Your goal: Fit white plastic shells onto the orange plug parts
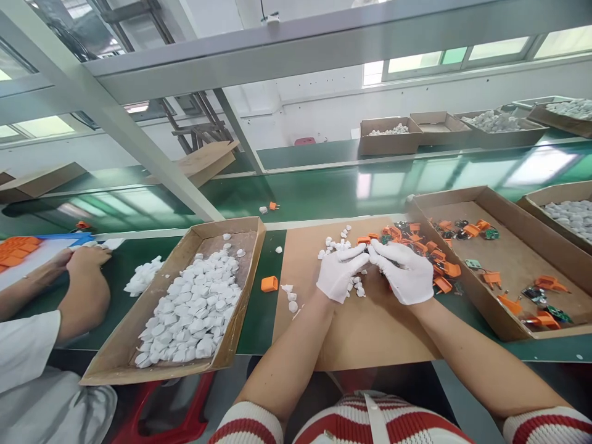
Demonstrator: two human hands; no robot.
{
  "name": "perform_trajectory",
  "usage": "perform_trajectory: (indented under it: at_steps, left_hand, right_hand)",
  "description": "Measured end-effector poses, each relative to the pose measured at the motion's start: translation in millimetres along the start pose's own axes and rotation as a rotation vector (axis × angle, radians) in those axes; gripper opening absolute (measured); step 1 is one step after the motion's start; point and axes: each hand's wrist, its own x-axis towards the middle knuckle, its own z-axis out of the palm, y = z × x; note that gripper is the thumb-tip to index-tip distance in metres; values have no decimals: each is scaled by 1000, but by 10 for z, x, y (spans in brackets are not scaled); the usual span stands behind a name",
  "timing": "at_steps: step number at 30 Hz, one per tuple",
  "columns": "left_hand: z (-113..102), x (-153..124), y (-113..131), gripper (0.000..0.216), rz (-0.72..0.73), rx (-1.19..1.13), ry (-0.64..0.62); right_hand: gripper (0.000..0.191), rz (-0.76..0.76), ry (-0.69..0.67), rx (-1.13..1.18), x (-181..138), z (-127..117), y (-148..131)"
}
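Note:
My left hand [341,271] and my right hand [403,270], both in white gloves, meet fingertip to fingertip above a brown cardboard sheet [365,339]. Their fingers are pinched together, and whatever sits between them is too small and covered to make out. Small white caps [358,285] lie scattered around my left hand. Beside and behind my right hand spreads a pile of orange plug housings [435,253] with wires and small green circuit boards. A single orange housing [269,283] rests left of the sheet.
A cardboard tray of white pieces [189,314] stands at my left; another tray [504,265] with orange plugs and circuit boards is at my right. A co-worker's hands [87,254] are at far left. Behind runs a green conveyor belt [314,191], under a metal beam [296,55].

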Motion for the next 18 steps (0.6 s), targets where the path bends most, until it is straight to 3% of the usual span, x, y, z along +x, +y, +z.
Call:
perform_trajectory:
  at_steps: [3,6,9,11,13,16,18]
  left_hand:
    - [-5,-16,37,18,25,75,34]
    - [-33,0,39,21,18,-2,-12]
    - [-78,35,-20,26,-54,-182,-199]
    - [-106,56,-71,30,-101,-247,-326]
    - [-120,70,-108,30,-132,-259,-377]
    - [-114,83,-122,28,-142,-274,-394]
    - [-101,92,-122,29,-133,-287,-415]
  right_hand:
    - [21,-61,-11,23,18,2,-67]
    - [38,-110,-16,-96,31,15,-91]
    - [49,-132,-129,-141,46,0,-69]
    - [42,-172,-258,-55,57,-29,-59]
    - [36,-174,-332,29,60,-54,-65]
    - [41,-128,-304,30,52,-52,-81]
    - [56,-181,-264,-49,51,-23,-71]
